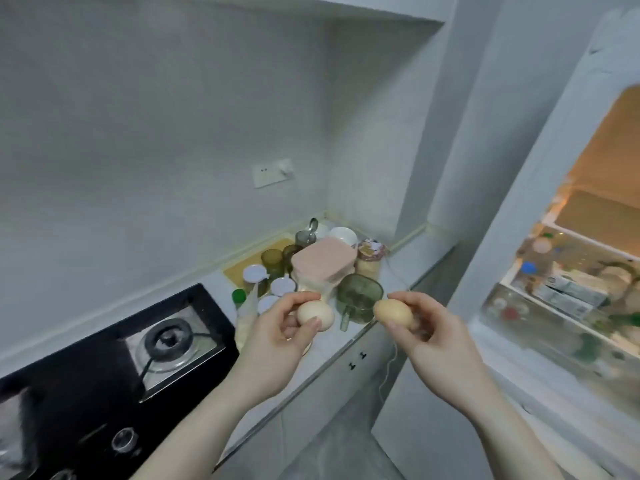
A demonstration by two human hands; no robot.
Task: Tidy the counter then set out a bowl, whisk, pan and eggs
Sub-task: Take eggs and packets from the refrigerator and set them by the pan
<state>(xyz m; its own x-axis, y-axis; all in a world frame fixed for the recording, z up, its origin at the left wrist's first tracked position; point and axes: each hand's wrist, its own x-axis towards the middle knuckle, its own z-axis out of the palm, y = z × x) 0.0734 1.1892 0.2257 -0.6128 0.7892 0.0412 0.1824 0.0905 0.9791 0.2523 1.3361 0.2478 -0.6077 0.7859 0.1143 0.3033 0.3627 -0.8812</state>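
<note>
My left hand [280, 337] grips a pale egg [313, 314] between thumb and fingers, above the front edge of the white counter [349, 336]. A browner egg [393, 312] sits in the fingertips of my right hand [438, 341], just right of the counter's edge. The two eggs are apart, about a hand's width from each other. A white bowl [343, 234] stands at the back of the counter near the corner. No whisk or pan shows.
A black gas hob [104, 362] fills the lower left. Behind the eggs crowd a green measuring jug [360, 299], a pink-lidded box [323, 259], green glasses [272, 259], white-lidded jars [254, 273] and a patterned-lid jar [370, 254]. The open lit fridge [571, 292] stands at right.
</note>
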